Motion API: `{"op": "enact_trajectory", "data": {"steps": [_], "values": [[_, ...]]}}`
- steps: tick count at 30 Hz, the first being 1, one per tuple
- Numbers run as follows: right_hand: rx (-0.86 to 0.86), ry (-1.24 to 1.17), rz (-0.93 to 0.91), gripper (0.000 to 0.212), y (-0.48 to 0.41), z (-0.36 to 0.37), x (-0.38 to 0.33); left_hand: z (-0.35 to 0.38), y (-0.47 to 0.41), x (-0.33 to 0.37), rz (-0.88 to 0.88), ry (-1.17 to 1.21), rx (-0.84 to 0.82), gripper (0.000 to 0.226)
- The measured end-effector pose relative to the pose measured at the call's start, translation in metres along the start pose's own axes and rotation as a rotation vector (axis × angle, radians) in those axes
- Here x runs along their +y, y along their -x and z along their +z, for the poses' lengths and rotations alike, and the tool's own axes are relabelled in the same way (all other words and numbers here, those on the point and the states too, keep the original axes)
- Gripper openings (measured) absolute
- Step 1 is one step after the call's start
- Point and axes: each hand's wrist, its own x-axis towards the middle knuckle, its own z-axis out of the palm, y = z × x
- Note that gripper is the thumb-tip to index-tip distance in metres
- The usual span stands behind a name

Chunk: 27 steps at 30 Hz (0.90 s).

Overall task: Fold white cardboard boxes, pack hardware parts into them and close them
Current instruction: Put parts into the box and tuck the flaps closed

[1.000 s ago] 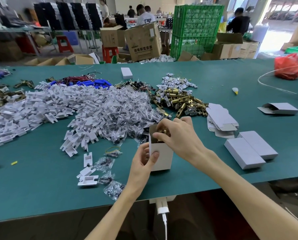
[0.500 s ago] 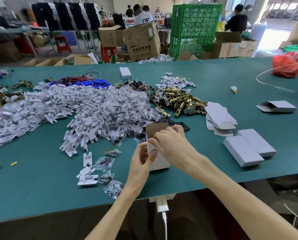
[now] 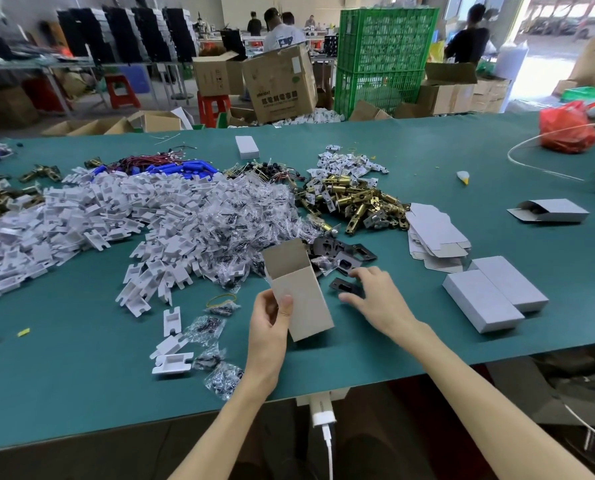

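Just then, held the white box [image 3: 303, 299] in the left hand [image 3: 270, 317], thumb on the front, long side standing up and leaning a bit left, open top and flap up. Pinched a dark plate [image 3: 346, 287] with the right hand [image 3: 379, 303], flat on the worktop [image 3: 81, 358], just right of the box. Closer to the right hand, so probably needed a short lift up and left into the open top. Saw no writing on the box; could not read the blurry print on the brown carton [image 3: 280, 84] far behind.
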Motion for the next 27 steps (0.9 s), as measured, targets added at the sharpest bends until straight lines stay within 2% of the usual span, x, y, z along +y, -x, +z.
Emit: {"op": "enact_trajectory", "data": {"steps": [2, 6, 8, 15, 17, 19, 21, 22, 25, 27], "values": [[0.016, 0.087, -0.015, 0.059, -0.001, 0.006, 0.001, 0.0, 0.0, -0.001, -0.01, -0.004, 0.002, 0.037], [0.055, 0.135, -0.069, 0.038, -0.004, 0.005, -0.002, 0.003, 0.0, -0.002, -0.037, -0.012, -0.049, 0.041], [0.085, 0.126, -0.071, 0.03, -0.005, 0.003, -0.005, 0.004, 0.0, -0.003, -0.035, -0.037, -0.079, 0.04], [0.1, 0.069, -0.051, 0.022, -0.004, 0.002, -0.01, 0.003, 0.0, -0.003, -0.045, -0.043, -0.088, 0.043], [0.069, 0.079, -0.073, 0.025, -0.005, 0.002, -0.013, 0.003, 0.0, -0.003, -0.047, -0.044, -0.078, 0.043], [-0.035, 0.154, -0.091, 0.039, -0.005, 0.0, -0.019, 0.004, 0.0, -0.003, -0.05, -0.052, -0.063, 0.041], [-0.132, 0.218, -0.109, 0.054, -0.008, -0.002, -0.027, 0.004, -0.001, -0.004, -0.06, -0.046, -0.035, 0.03], [-0.122, 0.196, -0.124, 0.052, -0.01, -0.002, -0.034, 0.003, -0.002, -0.005, -0.069, -0.045, -0.016, 0.025], [0.153, -0.096, -0.214, 0.029, -0.015, -0.006, -0.066, 0.0, -0.004, -0.006, -0.1, -0.053, 0.053, 0.026], [0.347, -0.251, -0.27, 0.024, -0.019, -0.013, -0.098, -0.001, -0.005, -0.006, -0.116, -0.063, 0.077, 0.029]]}}
